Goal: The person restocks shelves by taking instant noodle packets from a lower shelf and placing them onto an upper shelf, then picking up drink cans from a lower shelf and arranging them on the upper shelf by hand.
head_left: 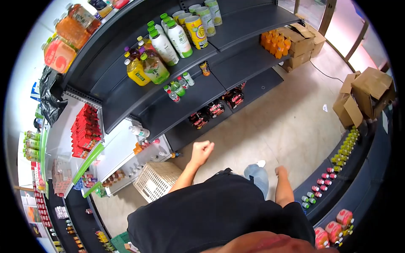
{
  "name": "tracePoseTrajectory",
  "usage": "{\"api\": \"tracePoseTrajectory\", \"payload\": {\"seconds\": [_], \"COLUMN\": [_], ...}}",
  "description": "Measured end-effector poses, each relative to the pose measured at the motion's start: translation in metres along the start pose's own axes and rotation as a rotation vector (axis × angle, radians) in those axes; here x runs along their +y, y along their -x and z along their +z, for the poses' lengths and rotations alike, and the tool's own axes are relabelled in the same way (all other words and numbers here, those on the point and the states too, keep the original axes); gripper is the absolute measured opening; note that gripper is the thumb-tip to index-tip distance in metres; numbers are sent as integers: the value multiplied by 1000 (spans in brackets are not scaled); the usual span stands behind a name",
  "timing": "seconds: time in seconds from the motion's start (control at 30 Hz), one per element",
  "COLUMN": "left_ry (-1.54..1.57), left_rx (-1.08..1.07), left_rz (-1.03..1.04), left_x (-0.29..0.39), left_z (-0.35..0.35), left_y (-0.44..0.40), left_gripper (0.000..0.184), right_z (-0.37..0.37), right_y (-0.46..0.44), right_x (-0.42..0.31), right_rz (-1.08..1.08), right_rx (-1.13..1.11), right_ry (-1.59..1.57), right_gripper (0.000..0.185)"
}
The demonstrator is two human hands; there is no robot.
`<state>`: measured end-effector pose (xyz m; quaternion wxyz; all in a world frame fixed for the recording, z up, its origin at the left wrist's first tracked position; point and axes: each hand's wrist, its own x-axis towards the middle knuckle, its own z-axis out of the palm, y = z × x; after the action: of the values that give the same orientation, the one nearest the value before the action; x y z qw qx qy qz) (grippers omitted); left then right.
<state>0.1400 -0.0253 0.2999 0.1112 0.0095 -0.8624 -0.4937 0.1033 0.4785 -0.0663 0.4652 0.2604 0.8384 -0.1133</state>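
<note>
My left hand [203, 152] is curled into a fist in front of my body, with nothing visible in it. It is above the floor, nearest to a beige plastic basket [157, 184] and the lower dark shelf. My right hand [280, 170] hangs at my right side, its fingers curled and nothing seen in them. One jeans-clad leg [258, 179] with a white shoe [261, 163] shows between the hands. Neither hand touches any goods.
Dark shelves ahead carry white bottles with green caps [164, 49], yellow cans [196, 32], small bottles [177, 88] and orange drinks [275, 44]. Red packets [86, 130] stand at left. Cardboard boxes [363, 98] and a low shelf of bottles [346, 147] are at right. A cable [327, 75] crosses the floor.
</note>
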Motion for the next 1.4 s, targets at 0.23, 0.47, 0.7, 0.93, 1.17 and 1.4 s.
{"api": "tracePoseTrajectory", "payload": {"seconds": [0.23, 0.47, 0.7, 0.93, 1.17, 1.4], "left_ry": [63, 129, 565, 1233, 1017, 1305], "left_rx": [266, 339, -673, -1588, -1234, -660], "left_rz": [691, 838, 852, 1076, 273, -486], "left_x": [176, 247, 211, 242, 223, 156], "left_z": [43, 192, 481, 459, 497, 443], "left_y": [-192, -362, -273, -145, -286, -425], "left_gripper": [40, 37, 15, 30, 27, 37], "right_z": [89, 62, 39, -26, -247, -503], "right_y": [-32, -71, 4, 41, 105, 133], "right_x": [146, 212, 125, 123, 89, -106], "right_rz": [-250, -25, 47, 215, -149, -894], "right_rx": [-617, -184, -165, 461, 829, 103], "right_ry": [-489, -1410, -1521, -1822, -2199, -1831], "right_gripper": [39, 36, 32, 33, 39, 57]}}
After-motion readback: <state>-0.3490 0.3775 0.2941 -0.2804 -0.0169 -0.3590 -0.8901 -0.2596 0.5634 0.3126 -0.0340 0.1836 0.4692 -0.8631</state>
